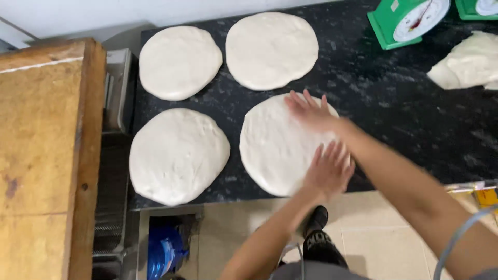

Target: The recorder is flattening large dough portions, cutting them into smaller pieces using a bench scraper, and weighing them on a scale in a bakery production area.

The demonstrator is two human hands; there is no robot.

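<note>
Both hands lie flat with fingers spread on one round dough (pixel 275 148), the right hand (pixel 309 110) just above the left hand (pixel 329 168), on the dark worktop (pixel 394 103).

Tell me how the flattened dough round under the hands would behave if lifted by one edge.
The dough round looks thin and soft, so it would probably flop and stretch. Both the left hand and right hand lie flat on it. It may cling to the dark counter.
</note>
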